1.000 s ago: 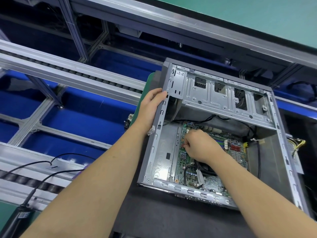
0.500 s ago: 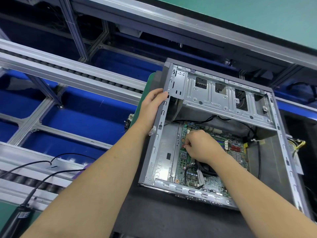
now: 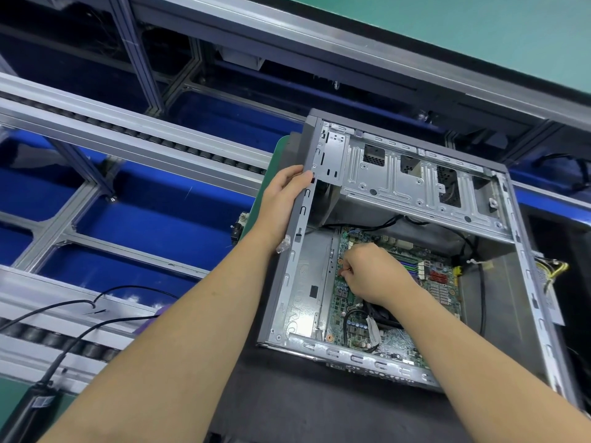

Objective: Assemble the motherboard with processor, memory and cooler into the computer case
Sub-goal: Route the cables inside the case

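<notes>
case [image 3: 396, 174]: open-sided steel shell lying on the dark worktop [image 3: 319, 410]; judged heavy and stiff, unlikely to slide under a light push, but its stamped edges look thin and possibly sharp.
board [image 3: 351, 327]: green motherboard lying flat on the floor of the case, toward the near-left part, with black cables crossing it; judged stiff but brittle, its small parts easily knocked or bent.
left hand [image 3: 281, 199]: outside the case, against the left wall; fingers [image 3: 300, 179] lie fairly straight on the wall's upper rim, gripping nothing that I can see. It appears to steady the case.
right hand [image 3: 371, 273]: inside the case, over the board's left half; fingers [image 3: 348, 271] curled tight with tips together at a spot near the board's left edge. They seem to pinch something small, perhaps a screw or connector, but it is too small to tell.
cooler, memory: a dark block under the right wrist may be the cooler; green slots show beside the hand; whether they are filled is unclear.
where to hold: board by its bare edges or corners, never by chips or the heatsink fins; case by its folded rims, as the left hand does.
risk: a slip of the pinching fingers could drop a small piece among the components, or scrape the board surface.
</notes>
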